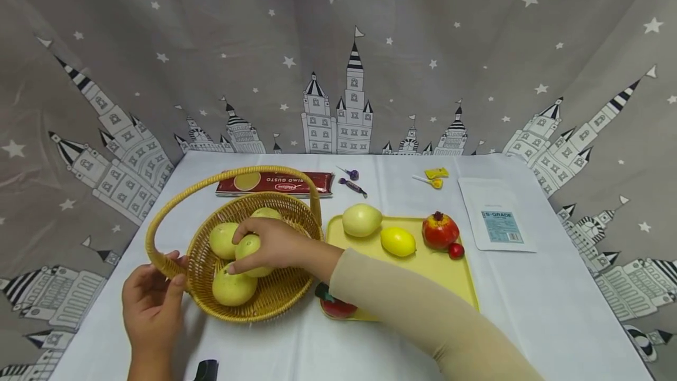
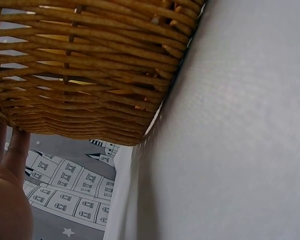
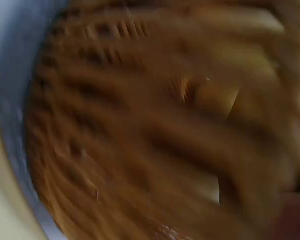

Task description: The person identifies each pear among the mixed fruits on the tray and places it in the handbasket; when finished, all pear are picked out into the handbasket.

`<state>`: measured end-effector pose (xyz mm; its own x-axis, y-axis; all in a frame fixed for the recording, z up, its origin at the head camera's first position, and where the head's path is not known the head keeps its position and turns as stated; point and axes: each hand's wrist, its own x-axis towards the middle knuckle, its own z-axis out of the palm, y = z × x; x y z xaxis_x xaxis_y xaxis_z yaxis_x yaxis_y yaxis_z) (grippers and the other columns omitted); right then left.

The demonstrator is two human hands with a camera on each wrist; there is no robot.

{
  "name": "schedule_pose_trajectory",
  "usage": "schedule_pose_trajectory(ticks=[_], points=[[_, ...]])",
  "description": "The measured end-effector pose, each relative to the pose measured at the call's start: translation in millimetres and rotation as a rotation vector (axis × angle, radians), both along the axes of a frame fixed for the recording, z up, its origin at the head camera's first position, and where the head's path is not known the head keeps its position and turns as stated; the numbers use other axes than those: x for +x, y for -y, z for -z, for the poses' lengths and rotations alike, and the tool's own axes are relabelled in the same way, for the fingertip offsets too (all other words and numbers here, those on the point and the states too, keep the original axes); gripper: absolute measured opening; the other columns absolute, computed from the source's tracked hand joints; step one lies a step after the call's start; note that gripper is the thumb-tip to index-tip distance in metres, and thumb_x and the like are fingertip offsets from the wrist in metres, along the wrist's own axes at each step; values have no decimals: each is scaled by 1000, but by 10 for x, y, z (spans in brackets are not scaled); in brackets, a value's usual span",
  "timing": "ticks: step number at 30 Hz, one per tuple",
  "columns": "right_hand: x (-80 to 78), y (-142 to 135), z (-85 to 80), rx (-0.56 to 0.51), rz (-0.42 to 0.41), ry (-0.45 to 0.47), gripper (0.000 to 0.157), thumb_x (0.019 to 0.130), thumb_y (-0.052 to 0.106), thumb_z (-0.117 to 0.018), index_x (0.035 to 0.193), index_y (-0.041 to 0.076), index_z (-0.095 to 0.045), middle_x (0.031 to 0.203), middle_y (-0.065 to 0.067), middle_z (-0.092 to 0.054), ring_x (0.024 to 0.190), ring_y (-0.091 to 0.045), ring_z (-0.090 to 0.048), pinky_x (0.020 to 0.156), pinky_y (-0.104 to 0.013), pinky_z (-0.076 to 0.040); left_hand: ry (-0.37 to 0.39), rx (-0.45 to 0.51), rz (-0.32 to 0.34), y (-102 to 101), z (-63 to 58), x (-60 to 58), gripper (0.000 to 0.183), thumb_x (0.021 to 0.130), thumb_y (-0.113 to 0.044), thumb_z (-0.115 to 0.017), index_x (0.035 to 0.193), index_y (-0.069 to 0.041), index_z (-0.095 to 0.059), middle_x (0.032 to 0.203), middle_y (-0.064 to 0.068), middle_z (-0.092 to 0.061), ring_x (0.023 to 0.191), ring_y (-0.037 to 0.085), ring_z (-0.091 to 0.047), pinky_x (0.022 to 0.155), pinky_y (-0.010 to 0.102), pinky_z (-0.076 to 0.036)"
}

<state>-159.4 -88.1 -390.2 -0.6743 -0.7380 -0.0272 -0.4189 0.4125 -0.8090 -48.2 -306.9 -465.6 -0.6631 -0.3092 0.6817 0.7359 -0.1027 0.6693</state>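
Observation:
A wicker basket (image 1: pixel 248 317) with a tall arched handle (image 1: pixel 211 178) stands left of centre in the head view. My left hand (image 1: pixel 153 304) grips its left side at the foot of the handle, thumb in front; the left wrist view shows the woven wall (image 2: pixel 85 95) close by. Inside the basket, my right hand (image 1: pixel 277 244) holds a round yellow-green fruit (image 1: pixel 247 246) between thumb and fingers. Around that fruit lie others of its kind: one at the left (image 1: pixel 223 240), one in front (image 1: pixel 234 290) and one behind. The right wrist view is blurred.
Right of the basket, a yellow tray (image 1: pixel 449 278) bears a pale green fruit (image 1: pixel 362 220), a lemon (image 1: pixel 398 241), a pomegranate (image 1: pixel 440 231) and smaller red fruit. Behind are a red packet (image 1: pixel 317 184) and several candies. A white pouch (image 1: pixel 497 216) lies far right.

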Motion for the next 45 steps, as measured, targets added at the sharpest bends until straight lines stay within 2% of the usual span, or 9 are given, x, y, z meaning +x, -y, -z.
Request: schedule_pose_trajectory(ticks=[9,15,19,24,30,34,37,42,45], points=[[117,88,348,93,45,-63,44,72,42,-84,104,23,-60,105,16,-57,96,2,-51,85,-10,-43,58,-29,-53,12,-8,44,46,82,25,-56,123,16,-38,122,30,-54,111,30,-61,100,33,-49],[91,83,393,59,83,-88,45,73,42,-84,107,23,-62,106,17,-58,98,3,-52,88,-11,-43,43,-34,-33,10,-4,20,45,82,26,-55,123,17,-38,122,31,-53,112,32,-61,100,33,-49],[69,37,298,-6,99,-90,43,75,41,-82,107,22,-62,106,15,-60,102,-1,-55,91,-10,-42,53,-53,-53,8,-7,17,46,83,25,-55,123,16,-37,123,30,-53,113,31,-60,100,33,-48],[44,-175,47,-133,80,-35,39,79,37,-80,109,18,-63,107,9,-63,105,-5,-57,95,-15,-45,50,-56,-51,3,-3,11,46,83,24,-56,124,16,-36,123,29,-53,113,30,-60,100,32,-48],[-43,-681,-210,-309,48,49,30,82,23,-79,105,11,-64,103,2,-64,98,-9,-62,91,-21,-52,35,-32,-34,3,-4,12,46,82,25,-56,123,16,-37,123,30,-53,112,31,-61,99,32,-49],[-185,-1131,-247,-347,96,6,24,83,17,-77,102,10,-64,100,-2,-65,95,-16,-63,88,-27,-55,43,-33,-40,-6,-11,16,46,83,24,-56,124,16,-37,123,30,-54,112,30,-61,99,31,-49],[-317,-1458,-146,-311,202,-36,23,84,19,-77,102,12,-64,101,2,-64,99,-15,-62,94,-30,-53,47,-33,-43,-12,-11,18,46,83,24,-56,124,16,-37,122,29,-54,111,30,-61,99,31,-49],[-470,-1783,191,-147,347,-27,42,82,32,-78,119,19,-61,122,7,-59,117,-16,-54,106,-33,-43,53,-43,-58,-11,-25,25,46,82,24,-57,123,16,-37,122,28,-54,111,30,-61,99,31,-49],[-501,-1806,387,-15,368,-32,53,79,37,-80,125,24,-58,128,7,-54,111,-17,-54,98,-32,-48,22,-27,-31,-21,-21,10,46,82,24,-57,123,17,-37,122,30,-54,111,31,-61,99,31,-50]])
